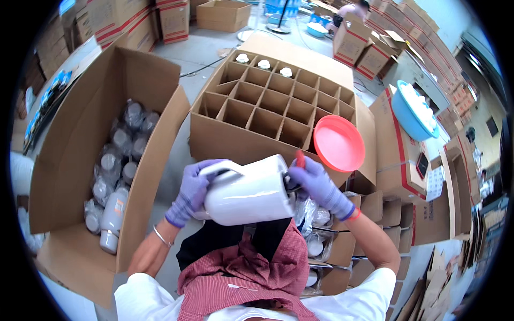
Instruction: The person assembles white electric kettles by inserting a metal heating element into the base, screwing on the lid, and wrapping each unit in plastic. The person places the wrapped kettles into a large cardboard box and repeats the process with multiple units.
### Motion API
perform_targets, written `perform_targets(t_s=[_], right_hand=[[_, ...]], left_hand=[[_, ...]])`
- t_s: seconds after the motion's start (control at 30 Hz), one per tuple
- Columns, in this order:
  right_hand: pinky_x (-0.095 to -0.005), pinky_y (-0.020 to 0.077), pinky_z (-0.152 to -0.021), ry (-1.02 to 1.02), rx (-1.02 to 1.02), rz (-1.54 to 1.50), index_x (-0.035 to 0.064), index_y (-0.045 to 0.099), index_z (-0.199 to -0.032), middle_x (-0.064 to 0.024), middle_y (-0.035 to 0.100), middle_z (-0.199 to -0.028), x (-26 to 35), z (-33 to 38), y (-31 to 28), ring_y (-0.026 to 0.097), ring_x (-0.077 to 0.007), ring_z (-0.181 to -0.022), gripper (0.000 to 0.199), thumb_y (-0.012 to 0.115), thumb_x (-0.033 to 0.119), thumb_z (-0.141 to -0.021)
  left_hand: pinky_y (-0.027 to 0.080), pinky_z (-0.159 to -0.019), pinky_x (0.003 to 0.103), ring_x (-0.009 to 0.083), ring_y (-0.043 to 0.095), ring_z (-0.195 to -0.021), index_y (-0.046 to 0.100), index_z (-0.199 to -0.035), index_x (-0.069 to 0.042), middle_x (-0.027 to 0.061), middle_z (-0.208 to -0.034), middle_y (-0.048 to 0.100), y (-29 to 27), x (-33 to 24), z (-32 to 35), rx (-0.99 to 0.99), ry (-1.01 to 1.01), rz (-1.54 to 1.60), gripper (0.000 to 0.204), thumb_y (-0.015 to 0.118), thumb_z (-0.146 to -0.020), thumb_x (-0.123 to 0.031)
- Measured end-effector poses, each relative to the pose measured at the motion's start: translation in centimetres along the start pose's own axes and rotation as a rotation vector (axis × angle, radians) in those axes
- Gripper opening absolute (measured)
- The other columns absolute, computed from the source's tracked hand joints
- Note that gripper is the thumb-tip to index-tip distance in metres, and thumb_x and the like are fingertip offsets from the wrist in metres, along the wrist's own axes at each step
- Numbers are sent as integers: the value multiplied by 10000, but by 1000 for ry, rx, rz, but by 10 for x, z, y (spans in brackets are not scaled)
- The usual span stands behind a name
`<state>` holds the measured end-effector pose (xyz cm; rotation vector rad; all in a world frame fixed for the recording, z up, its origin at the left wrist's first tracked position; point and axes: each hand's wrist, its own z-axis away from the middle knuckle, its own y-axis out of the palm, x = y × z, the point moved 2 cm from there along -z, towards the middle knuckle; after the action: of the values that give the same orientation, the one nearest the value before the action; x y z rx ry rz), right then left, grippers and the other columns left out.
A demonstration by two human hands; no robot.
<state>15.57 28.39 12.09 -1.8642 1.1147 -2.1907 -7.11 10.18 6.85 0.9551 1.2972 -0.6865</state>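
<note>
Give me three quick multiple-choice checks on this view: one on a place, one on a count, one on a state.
1. Where does the pink bowl sit?
A. on the near right corner of the divider box
B. on the floor
C. inside the left carton

2. How many divider cells hold white-capped jugs?
A. none
B. three
C. ten

3. How is the white jug held?
A. standing upright in a cell
B. on its side between both hands
C. lying untouched

Answers: 1 A, its rim overlaps that corner; 2 B, three caps show in the far row; 3 B, left hand and right hand grip it.

White jug (247, 195) sideways above lap.
</note>
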Motion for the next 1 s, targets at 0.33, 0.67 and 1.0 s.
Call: perform_targets(t_s=[0.33, 0.67, 1.0], right_hand=[[-363, 487, -699, -53, 292, 66, 19, 531, -934, -148, 566, -755, 14, -9, 54, 596, -200, -720, 220, 669, 185, -889], [-477, 489, -700, -42, 475, 520, 36, 535, -985, -214, 636, -831, 26, -16, 49, 642, -404, -794, 342, 632, 360, -935], [-547, 459, -1031, -826, 345, 521, 173, 593, -965, -39, 605, -1090, 75, 17, 22, 596, -249, -1079, 281, 733, 167, -722]], left_hand=[[369, -1119, 380, 303, 461, -1336, 315, -1508, 6, 212, -1432, 449, -4, 54, 145, 363, 52, -598, 833, 741, -882, -343], [512, -682, 262, 122, 613, -761, 74, -1584, 0, 102, -1028, 643, 30, 38, 130, 271, -568, -11, 892, 621, -973, -352], [400, -444, 225, 58, 487, -467, 716, -1007, -15, -8, -566, 534, -14, 64, 43, 595, -599, 85, 439, 514, -1023, -405]])
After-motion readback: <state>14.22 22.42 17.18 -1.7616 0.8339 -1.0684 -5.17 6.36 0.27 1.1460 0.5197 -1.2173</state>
